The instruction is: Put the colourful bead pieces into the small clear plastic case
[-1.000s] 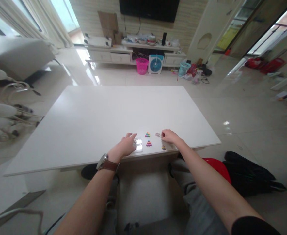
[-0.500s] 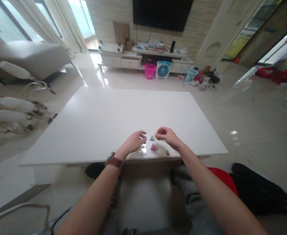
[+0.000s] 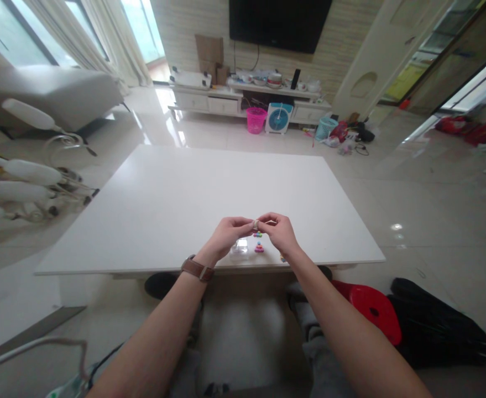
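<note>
In a bright tiled room, a white counter is carrying small things near its edge. The left hand and right hand are meeting above it, fingertips drawn nearly together, both pinching a pale item. This seems a two-handed handling step, calling for a steady, light pinch. A colourful piece is lying below; beside it a clear box is sitting, contents unclear.

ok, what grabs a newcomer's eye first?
Probably the big white table across the middle, where the left hand and right hand pinch a small pale item over its near side. Then the strong colours: a red stool at lower right and a pink basket beyond the table.
</note>
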`<act>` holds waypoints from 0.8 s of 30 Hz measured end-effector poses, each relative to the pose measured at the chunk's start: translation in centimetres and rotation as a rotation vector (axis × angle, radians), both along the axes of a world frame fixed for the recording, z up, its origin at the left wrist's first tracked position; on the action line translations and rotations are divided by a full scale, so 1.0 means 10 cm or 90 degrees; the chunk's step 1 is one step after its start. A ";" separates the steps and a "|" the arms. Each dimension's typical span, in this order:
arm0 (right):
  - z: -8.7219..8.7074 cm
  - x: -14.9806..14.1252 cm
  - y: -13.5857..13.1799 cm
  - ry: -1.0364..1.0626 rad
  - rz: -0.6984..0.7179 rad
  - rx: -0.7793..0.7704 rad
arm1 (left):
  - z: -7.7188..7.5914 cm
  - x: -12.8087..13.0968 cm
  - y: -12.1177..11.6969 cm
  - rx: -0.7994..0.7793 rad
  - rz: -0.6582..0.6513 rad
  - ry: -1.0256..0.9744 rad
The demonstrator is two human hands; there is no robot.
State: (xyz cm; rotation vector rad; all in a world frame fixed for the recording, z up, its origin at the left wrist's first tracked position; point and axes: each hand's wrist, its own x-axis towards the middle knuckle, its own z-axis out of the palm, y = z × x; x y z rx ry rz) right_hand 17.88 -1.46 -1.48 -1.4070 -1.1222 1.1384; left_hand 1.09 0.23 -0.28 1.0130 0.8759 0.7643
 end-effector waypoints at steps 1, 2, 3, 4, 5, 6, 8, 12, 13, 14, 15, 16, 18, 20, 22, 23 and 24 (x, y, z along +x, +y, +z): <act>0.01 -0.01 0.00 -0.005 -0.002 0.002 | -0.01 0.00 0.00 -0.001 0.008 0.002; 0.01 -0.01 0.00 -0.007 -0.003 0.005 | -0.01 -0.01 0.00 0.000 0.015 0.003; 0.02 -0.02 0.00 -0.007 -0.002 0.008 | -0.02 -0.01 0.00 0.000 0.023 0.003; 0.02 -0.02 -0.01 -0.006 0.000 0.011 | -0.03 -0.01 0.00 0.001 0.033 0.003; 0.02 -0.02 -0.01 -0.007 0.003 0.013 | -0.04 -0.01 0.00 0.002 0.042 0.001; 0.01 -0.02 -0.01 -0.008 0.004 0.015 | -0.04 -0.01 0.01 0.003 0.050 0.000; 0.01 -0.02 -0.02 -0.013 0.006 0.016 | -0.06 -0.01 0.01 0.007 0.061 0.002; 0.00 -0.01 -0.02 -0.013 0.009 0.018 | -0.07 0.00 0.01 0.019 0.062 0.012; 0.00 0.00 -0.02 -0.013 0.016 0.021 | -0.07 0.00 0.01 0.018 0.061 0.011; 0.00 0.00 -0.01 -0.013 0.023 0.024 | -0.07 0.00 0.01 0.017 0.060 0.008; 0.00 0.00 -0.01 -0.013 0.031 0.025 | -0.07 -0.01 0.01 0.016 0.060 0.005; 0.00 0.00 -0.01 -0.011 0.037 0.025 | -0.07 -0.01 0.01 0.014 0.060 0.004; -0.01 0.00 -0.01 -0.006 0.041 0.021 | -0.07 -0.01 0.01 0.010 0.060 0.008; -0.01 -0.01 -0.01 -0.002 0.038 0.018 | -0.06 -0.02 0.01 -0.002 0.061 0.009; 0.00 -0.01 -0.01 0.003 0.035 0.018 | -0.05 -0.01 0.01 -0.017 0.061 0.001; 0.00 -0.01 -0.01 0.007 0.035 0.017 | -0.05 -0.01 0.01 -0.024 0.061 -0.008; 0.01 -0.01 -0.01 0.013 0.033 0.015 | -0.05 -0.01 0.02 -0.031 0.063 -0.021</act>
